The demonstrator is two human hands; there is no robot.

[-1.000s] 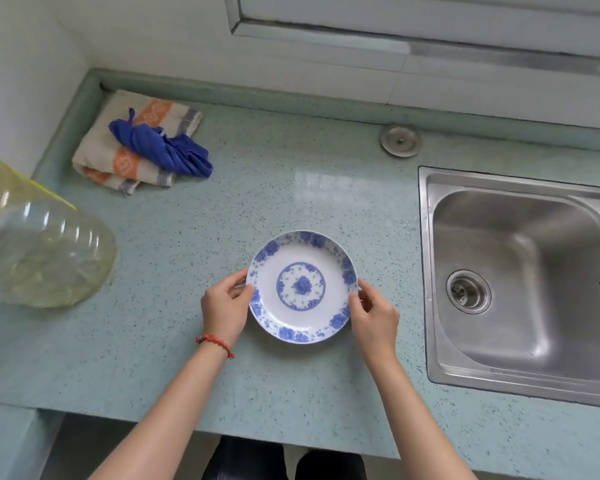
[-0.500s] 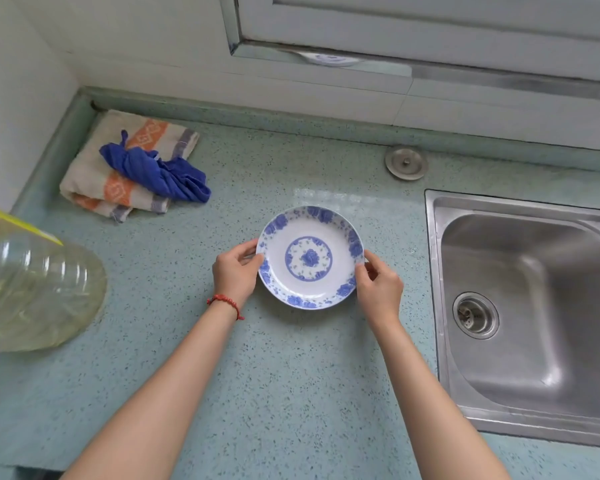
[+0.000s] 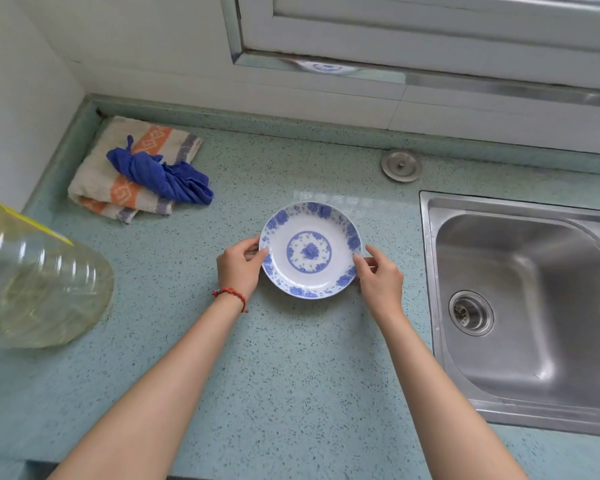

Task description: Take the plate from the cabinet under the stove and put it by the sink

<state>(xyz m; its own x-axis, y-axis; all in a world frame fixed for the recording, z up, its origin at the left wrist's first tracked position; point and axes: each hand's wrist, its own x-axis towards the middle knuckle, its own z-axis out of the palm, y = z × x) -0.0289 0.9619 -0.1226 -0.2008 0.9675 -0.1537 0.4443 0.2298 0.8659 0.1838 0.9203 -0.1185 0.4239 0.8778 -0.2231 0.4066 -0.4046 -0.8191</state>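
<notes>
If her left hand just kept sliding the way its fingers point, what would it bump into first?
The left hand points rightward, its fingers already touching the plate rim. So the plate comes first; beyond it sits the right hand.

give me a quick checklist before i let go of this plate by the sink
1. Plate is over the counter, well clear of its front edge: ok.
2. Plate sits flat on the counter: cannot tell, its underside is hidden.
3. Left hand and right hand each have a grip on opposite rims: ok.
4. Plate is beside the sink, with bare counter between them: ok.
5. Towel, blue cloth and sink stopper lie apart from the plate: ok.
6. Big plastic bottle is far off on the left side: ok.
</notes>
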